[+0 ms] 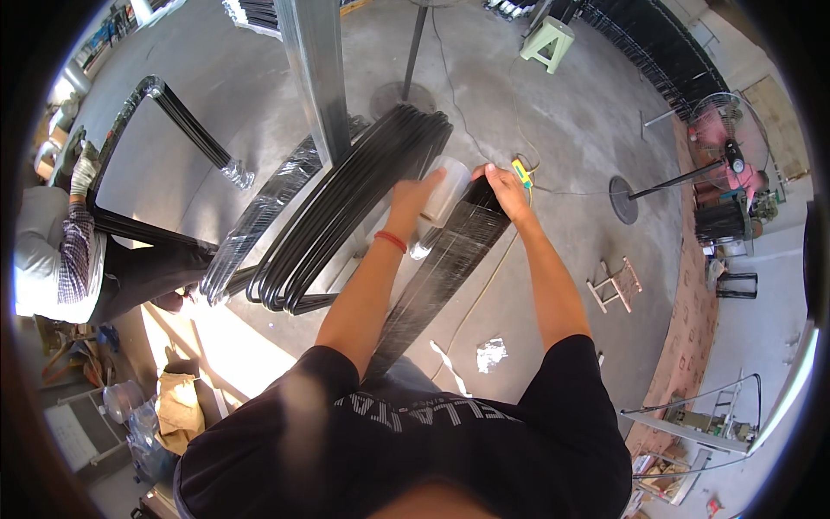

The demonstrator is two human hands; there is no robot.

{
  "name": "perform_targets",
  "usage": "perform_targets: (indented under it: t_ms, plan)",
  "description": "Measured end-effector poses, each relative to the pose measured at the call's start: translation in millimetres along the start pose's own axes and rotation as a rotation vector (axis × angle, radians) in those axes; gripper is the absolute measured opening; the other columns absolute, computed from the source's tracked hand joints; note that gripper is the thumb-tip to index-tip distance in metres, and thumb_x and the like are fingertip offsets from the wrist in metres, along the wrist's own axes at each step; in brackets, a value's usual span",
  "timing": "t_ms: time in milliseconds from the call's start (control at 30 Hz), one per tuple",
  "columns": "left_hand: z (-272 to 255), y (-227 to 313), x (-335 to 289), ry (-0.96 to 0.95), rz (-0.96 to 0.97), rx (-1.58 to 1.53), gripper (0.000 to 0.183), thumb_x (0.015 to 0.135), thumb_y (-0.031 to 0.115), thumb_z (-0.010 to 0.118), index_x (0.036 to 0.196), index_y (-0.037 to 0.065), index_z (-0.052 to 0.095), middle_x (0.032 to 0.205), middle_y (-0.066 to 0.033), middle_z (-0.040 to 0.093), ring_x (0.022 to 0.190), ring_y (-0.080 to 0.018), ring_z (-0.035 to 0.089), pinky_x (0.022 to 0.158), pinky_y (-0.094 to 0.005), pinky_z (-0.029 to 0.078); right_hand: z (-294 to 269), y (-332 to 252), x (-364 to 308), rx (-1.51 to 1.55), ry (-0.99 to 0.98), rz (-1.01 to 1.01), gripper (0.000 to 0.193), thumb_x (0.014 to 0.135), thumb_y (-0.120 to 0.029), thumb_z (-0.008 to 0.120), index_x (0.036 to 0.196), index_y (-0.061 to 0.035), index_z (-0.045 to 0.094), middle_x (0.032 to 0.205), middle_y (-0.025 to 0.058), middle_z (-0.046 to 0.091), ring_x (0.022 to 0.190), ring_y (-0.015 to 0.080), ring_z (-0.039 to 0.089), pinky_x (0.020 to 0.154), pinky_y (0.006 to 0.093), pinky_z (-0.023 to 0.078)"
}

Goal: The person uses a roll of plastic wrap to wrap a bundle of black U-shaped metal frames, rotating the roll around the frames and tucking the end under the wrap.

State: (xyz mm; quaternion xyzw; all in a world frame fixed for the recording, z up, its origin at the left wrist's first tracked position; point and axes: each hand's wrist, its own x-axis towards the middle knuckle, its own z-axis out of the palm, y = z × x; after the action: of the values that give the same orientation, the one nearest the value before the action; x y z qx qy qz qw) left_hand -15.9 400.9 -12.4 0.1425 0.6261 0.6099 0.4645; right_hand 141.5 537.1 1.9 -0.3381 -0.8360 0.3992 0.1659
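Two bare hands meet over a bundle of black metal tubes [445, 259] that is bound in clear stretch film. The left hand [413, 195] presses its open palm against one end of a roll of clear stretch film [450, 189], fingers together and laid flat on it rather than curled round. The right hand [506, 189] is at the roll's other end, fingers bent and closed against it; whether the thumb reaches inside the core cannot be told. So the roll sits squarely between the two hands, right on top of the bundle's far end.

The roll's long axis runs roughly left to right, crosswise to the bundle. The bundle itself runs lengthwise from the person's torso up and away toward the hands, tilting slightly right at its far end.

Left of the bundle lies a stack of bent black tubes [346, 216], unwrapped, and beyond that a film-wrapped tube frame [255, 221]. A steel post [318, 73] rises past the stack. Far left of the bundle, another person [60, 259] in a checked shirt holds a further black frame [143, 147]. A crumpled film scrap [491, 353] lies on the concrete floor [562, 130], just right of the bundle's near half.
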Motion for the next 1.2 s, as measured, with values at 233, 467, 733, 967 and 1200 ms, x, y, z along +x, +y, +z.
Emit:
perform_targets:
  t_ms: [233, 467, 733, 967, 1200]
  plan:
    - [17.9, 30.8, 11.4, -0.372, -0.067, -0.602, 0.061, 0.070, 0.049, 0.064, 0.100, -0.005, 0.057, 0.092, -0.0151, 0.059, 0.076, -0.0202, 0.060, 0.067, -0.0324, 0.047, -3.4, -39.9, -8.7, 0.234, -0.065, 0.140, 0.060, 0.084, -0.056, 0.038, 0.108, -0.0041, 0.057, 0.106, 0.0116, 0.058, 0.102, 0.0246, 0.051, 0.091, 0.0336, 0.034]
    - [58.6, 40.7, -38.1, -0.045, 0.355, 0.482, 0.072, 0.070, 0.054, 0.061, 0.106, -0.008, 0.052, 0.106, -0.0231, 0.053, 0.093, -0.0325, 0.054, 0.078, -0.0409, 0.041, -30.8, -79.2, -17.8, 1.024, 0.138, 0.437, 0.058, 0.068, -0.036, 0.068, 0.110, -0.0006, 0.050, 0.101, 0.0116, 0.057, 0.093, 0.0230, 0.054, 0.084, 0.0364, 0.041]
    - [59.8, -13.5, -65.3, 0.147, 0.811, 1.281, 0.107, 0.050, 0.039, 0.075, 0.131, -0.005, 0.020, 0.117, -0.0234, 0.040, 0.096, -0.0341, 0.047, 0.084, -0.0484, 0.038, -72.8, -40.9, -53.0, 1.027, 0.263, 0.437, 0.054, 0.066, -0.031, 0.070, 0.106, 0.0000, 0.052, 0.093, 0.0118, 0.059, 0.085, 0.0234, 0.057, 0.075, 0.0377, 0.048]
    - [50.0, 0.1, -61.3, 0.042, 0.720, 1.111, 0.097, 0.046, 0.029, 0.079, 0.122, -0.006, 0.029, 0.098, -0.0162, 0.045, 0.086, -0.0310, 0.050, 0.074, -0.0365, 0.044, 25.0, 146.2, -102.3, 1.289, 0.162, 0.441, 0.045, 0.069, -0.033, 0.067, 0.105, -0.0066, 0.056, 0.095, 0.0079, 0.060, 0.087, 0.0218, 0.058, 0.072, 0.0421, 0.049]
    - [19.6, -10.1, -1.9, -0.379, 0.445, 0.555, 0.073, 0.064, 0.044, 0.069, 0.116, 0.001, 0.041, 0.109, -0.0220, 0.053, 0.098, -0.0328, 0.055, 0.079, -0.0387, 0.043, 140.6, 88.7, -25.8, 1.706, 0.032, 0.268, 0.042, 0.070, -0.033, 0.065, 0.103, -0.0072, 0.058, 0.096, 0.0076, 0.061, 0.090, 0.0206, 0.057, 0.073, 0.0410, 0.049]
